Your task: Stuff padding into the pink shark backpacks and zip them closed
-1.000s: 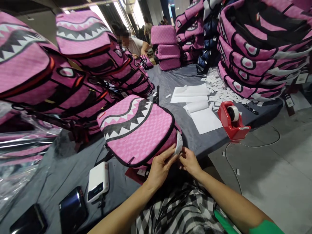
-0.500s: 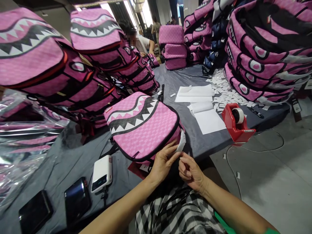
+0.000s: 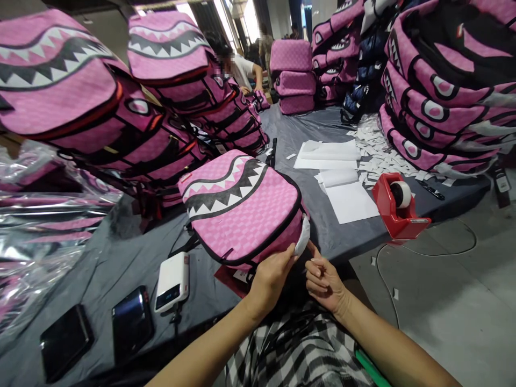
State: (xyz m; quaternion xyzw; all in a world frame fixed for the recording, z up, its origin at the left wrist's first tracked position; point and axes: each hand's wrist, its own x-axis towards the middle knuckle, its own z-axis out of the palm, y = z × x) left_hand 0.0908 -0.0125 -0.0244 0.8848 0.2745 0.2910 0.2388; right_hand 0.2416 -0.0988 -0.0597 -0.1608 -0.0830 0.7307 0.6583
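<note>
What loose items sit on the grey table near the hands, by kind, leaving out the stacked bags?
Pink backpack under the left hand: 1
White label by the right hand: 1
Red tape dispenser: 1
White power bank: 1
Dark phones: 2
Total: 6

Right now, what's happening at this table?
A person is working at the near edge of a grey table with a pink shark-mouth backpack lying in front of them. The left hand presses a white strip against the backpack's near corner; the right hand is beside it, index finger pointing up at the strip. A red tape dispenser and white paper sheets sit to the right. Stacks of similar backpacks surround the table, and another person works at the far end.
</note>
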